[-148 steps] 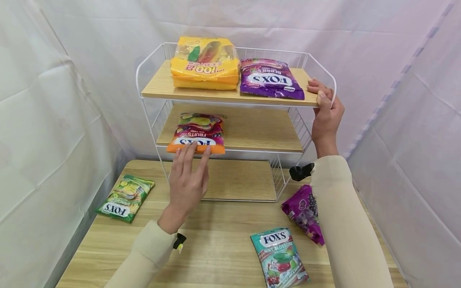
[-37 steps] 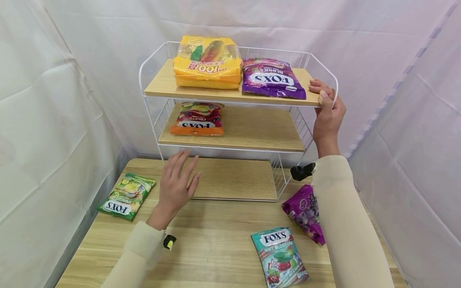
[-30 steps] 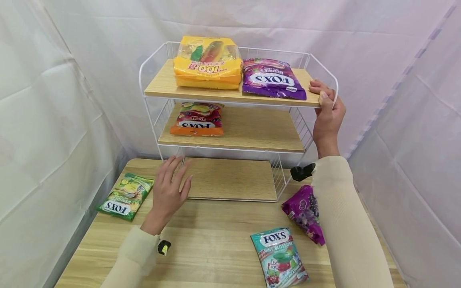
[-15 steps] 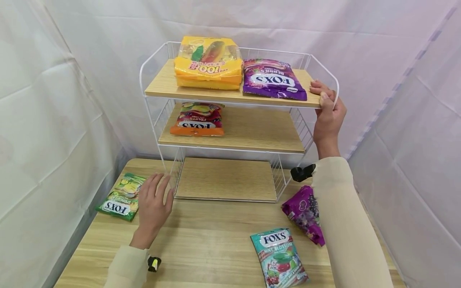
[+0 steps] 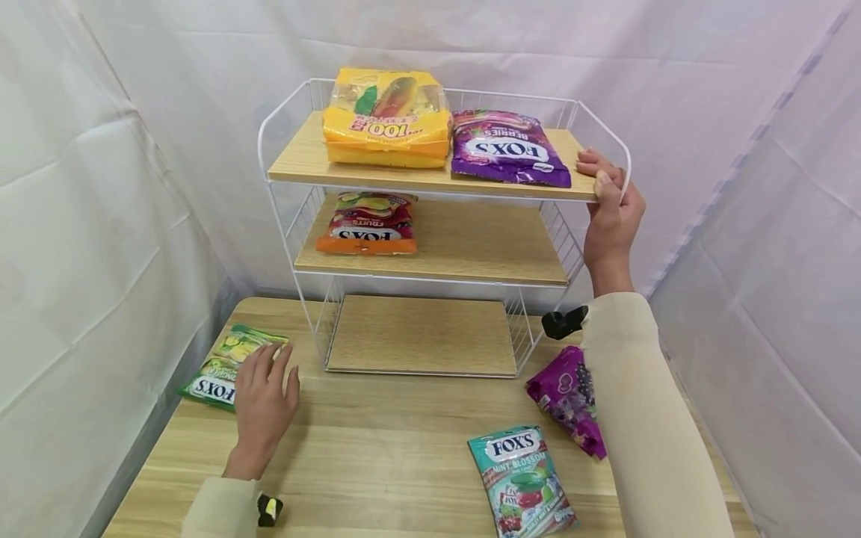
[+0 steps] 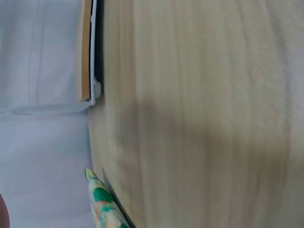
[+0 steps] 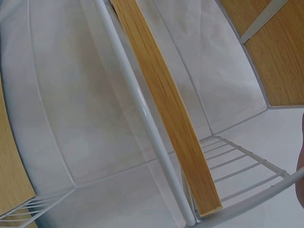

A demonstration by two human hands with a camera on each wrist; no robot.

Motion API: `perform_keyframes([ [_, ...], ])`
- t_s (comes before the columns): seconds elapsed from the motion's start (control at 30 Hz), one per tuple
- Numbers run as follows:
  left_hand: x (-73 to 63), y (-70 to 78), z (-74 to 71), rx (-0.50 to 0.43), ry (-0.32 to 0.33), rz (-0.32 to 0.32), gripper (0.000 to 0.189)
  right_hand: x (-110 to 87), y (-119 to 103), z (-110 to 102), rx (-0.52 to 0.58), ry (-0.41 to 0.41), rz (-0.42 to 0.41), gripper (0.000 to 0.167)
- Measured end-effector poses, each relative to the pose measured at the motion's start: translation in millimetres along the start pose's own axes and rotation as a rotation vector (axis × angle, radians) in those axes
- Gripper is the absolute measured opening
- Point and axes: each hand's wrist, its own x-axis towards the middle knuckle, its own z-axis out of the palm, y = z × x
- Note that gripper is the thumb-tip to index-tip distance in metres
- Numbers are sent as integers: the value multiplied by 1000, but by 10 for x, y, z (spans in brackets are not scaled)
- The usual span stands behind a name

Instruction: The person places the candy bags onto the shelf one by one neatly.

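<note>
In the head view my left hand point(image 5: 264, 400) is over the right part of a green Fox's candy bag point(image 5: 218, 370) lying on the table at the left. Its fingers are relaxed and hide some of the bag; contact cannot be told. My right hand point(image 5: 610, 217) grips the top right front corner of a white wire rack with wooden shelves point(image 5: 464, 243), thumb at the board's front edge. A red and orange Fox's Fruits bag point(image 5: 373, 223) lies at the left of the middle shelf. The left wrist view catches the green bag point(image 6: 105, 204) edge-on.
On the top shelf sit a yellow candy bag point(image 5: 388, 119) and a purple Fox's Berries bag point(image 5: 507, 147). A teal Fox's Mint Blossom bag point(image 5: 523, 482) and a magenta bag point(image 5: 568, 400), partly behind the right sleeve, lie on the table. White cloth walls surround it.
The Fruits bag, touched earlier by my left hand, now lies farther back on the middle shelf. My left hand has moved down and left to the green bag. The right hand keeps its grip.
</note>
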Motion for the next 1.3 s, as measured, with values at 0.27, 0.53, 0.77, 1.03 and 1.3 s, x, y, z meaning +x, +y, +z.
perform_keyframes([
  [0.27, -148, -118, -36, 61, -76, 3, 36, 4, 2, -9, -19, 8, -3, 32],
  [0.53, -321, -151, -60, 93, -162, -13, 36, 18, 0, -16, -13, 7, -1, 32],
  [0.77, -404, -229, -65, 132, -183, -93, 40, 28, 6, -32, -22, 15, -2, 32],
  [1.03, -520, -239, -39, 152, -306, -233, 44, 7, -12, -16, -22, 14, 4, 32],
  [1.3, -600, -246, -35, 153, -347, -310, 44, 55, 120, -60, -11, 14, 3, 32],
])
